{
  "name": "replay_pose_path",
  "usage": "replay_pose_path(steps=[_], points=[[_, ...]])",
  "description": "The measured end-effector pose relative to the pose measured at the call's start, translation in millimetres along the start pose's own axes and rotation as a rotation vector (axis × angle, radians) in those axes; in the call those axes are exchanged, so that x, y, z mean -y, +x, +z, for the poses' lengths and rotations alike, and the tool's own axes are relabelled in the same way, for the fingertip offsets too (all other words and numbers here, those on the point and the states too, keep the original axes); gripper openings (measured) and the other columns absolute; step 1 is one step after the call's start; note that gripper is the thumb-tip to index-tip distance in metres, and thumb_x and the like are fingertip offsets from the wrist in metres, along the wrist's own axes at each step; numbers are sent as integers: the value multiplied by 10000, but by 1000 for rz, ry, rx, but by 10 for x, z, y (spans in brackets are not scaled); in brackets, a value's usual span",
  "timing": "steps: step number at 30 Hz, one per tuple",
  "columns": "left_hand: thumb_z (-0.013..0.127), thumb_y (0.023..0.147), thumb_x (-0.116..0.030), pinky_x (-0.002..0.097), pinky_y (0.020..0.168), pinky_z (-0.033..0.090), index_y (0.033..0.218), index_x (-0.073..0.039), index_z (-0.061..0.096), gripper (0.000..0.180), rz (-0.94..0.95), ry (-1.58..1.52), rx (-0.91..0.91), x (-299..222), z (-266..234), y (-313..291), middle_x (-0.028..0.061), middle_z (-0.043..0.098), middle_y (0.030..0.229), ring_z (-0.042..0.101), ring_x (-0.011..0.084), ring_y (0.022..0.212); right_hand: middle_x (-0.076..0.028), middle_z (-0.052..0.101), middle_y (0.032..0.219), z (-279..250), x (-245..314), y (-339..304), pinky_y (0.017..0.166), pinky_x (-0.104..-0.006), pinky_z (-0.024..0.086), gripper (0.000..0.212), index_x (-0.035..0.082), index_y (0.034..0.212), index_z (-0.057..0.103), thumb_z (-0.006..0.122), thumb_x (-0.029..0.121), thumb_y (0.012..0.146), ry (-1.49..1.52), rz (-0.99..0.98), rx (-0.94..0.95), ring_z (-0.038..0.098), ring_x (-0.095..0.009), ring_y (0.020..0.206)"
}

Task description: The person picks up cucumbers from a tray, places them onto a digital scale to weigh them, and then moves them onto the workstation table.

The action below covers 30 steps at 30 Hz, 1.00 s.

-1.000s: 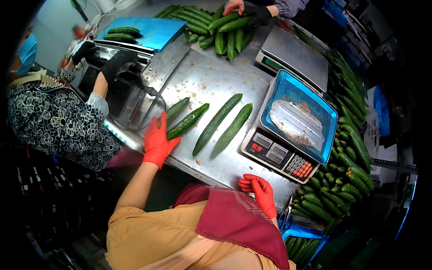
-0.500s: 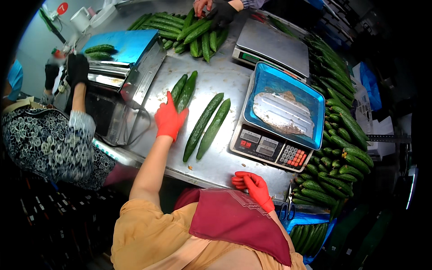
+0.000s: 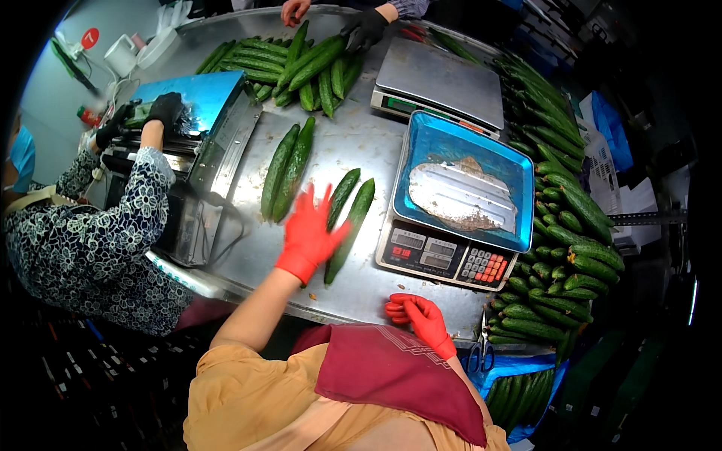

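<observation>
My left hand [image 3: 310, 231], in a red glove, has its fingers spread over the nearer pair of cucumbers. It covers the middle and lower part of the left cucumber [image 3: 344, 194]; the right cucumber [image 3: 353, 233] lies close beside its thumb. Whether the palm touches them I cannot tell. Just beyond, a second pair, a left cucumber [image 3: 278, 169] and a right cucumber [image 3: 296, 169], lies side by side on the steel table [image 3: 248, 154]. My right hand [image 3: 420, 322], also red-gloved, hovers by the table's front edge with fingers curled together and nothing visible in them.
To the right stands a scale with a blue tray [image 3: 525, 180]; behind it is another scale [image 3: 444, 79]. Cucumbers pile up at the right edge [image 3: 560, 263] and far side [image 3: 256, 60]. Scissors [image 3: 481, 349] hang near my right hand. Co-workers' black-gloved hands [image 3: 167, 111] [image 3: 365, 28] are at left and back.
My left hand has left the far pair, now further left, and moved nearer over the other pair, fingers spread. The left co-worker's hands moved onto the blue surface. My right hand barely moved.
</observation>
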<state>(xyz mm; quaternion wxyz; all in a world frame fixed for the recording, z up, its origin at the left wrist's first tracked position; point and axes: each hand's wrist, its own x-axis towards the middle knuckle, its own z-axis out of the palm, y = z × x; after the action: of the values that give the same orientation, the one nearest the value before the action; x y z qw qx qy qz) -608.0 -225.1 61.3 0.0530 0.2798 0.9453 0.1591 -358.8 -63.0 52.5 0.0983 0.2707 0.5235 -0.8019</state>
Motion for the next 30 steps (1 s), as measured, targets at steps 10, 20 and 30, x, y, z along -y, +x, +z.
replay_pose_path(steps=[10, 20, 30], points=[[669, 733, -224, 459, 923, 462, 1468, -122, 249, 853, -90, -64, 20, -112, 263, 278, 201, 186, 1521, 416, 418, 1228, -124, 657, 1073, 31, 7, -43, 852, -297, 501, 322, -28, 1192, 574, 440, 198, 1005, -4, 13, -9, 638, -185, 973], [592, 809, -287, 444, 963, 437, 1456, -63, 268, 758, -88, 94, -84, 49, 299, 675, 227, 235, 1506, 338, 420, 1321, -137, 658, 1078, 58, 27, -50, 860, -308, 505, 318, -31, 1201, 569, 435, 180, 1003, -9, 17, -32, 641, -202, 981], [579, 848, -271, 521, 1053, 290, 1230, -28, 556, 453, -138, 124, -451, 738, 65, 376, 206, 470, 1344, 353, 415, 1301, -147, 663, 1069, 65, 23, -33, 840, -307, 511, 317, -38, 1198, 569, 436, 175, 1005, -36, 56, -56, 644, -200, 975]])
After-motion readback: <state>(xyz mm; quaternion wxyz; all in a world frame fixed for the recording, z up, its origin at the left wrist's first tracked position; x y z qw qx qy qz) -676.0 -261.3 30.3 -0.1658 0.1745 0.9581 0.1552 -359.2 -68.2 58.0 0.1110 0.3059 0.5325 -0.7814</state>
